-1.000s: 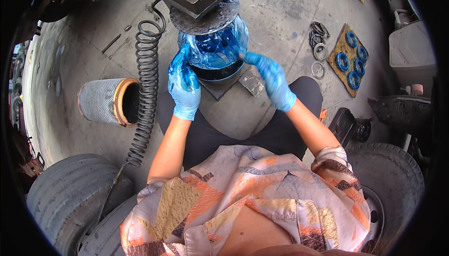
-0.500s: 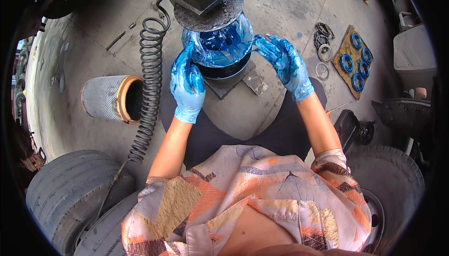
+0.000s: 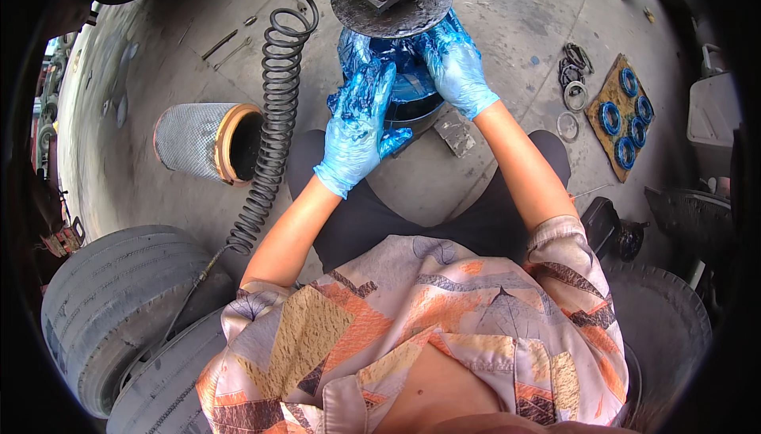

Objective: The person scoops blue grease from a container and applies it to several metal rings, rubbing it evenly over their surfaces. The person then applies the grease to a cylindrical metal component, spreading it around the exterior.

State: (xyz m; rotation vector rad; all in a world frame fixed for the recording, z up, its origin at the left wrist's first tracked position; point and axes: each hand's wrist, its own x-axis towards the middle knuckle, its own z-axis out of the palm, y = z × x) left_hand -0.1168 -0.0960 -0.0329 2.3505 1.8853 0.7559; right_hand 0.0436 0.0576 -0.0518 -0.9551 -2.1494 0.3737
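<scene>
Between my knees stands a dark bucket with blue grease smeared over its upper part and inside. A round dark metal plate hangs over it and hides its far side. My left hand, in a light blue glove, is at the bucket's near left, fingers stretched out together and thumb apart. Thick grease coats those fingers; nothing is held. My right hand, gloved alike, reaches to the bucket's right side just below the plate. Its fingers look outstretched against the greasy surface, the tips partly hidden.
A coiled black hose hangs left of the bucket, beside a cylindrical mesh filter. Rings with blue grease lie on a brown board at right, near bare metal rings. Large tyres flank me.
My right hand has moved up and left from beside the bucket to its right side under the plate. My left hand has turned, its thumb now pointing right. The whole view has shifted slightly.
</scene>
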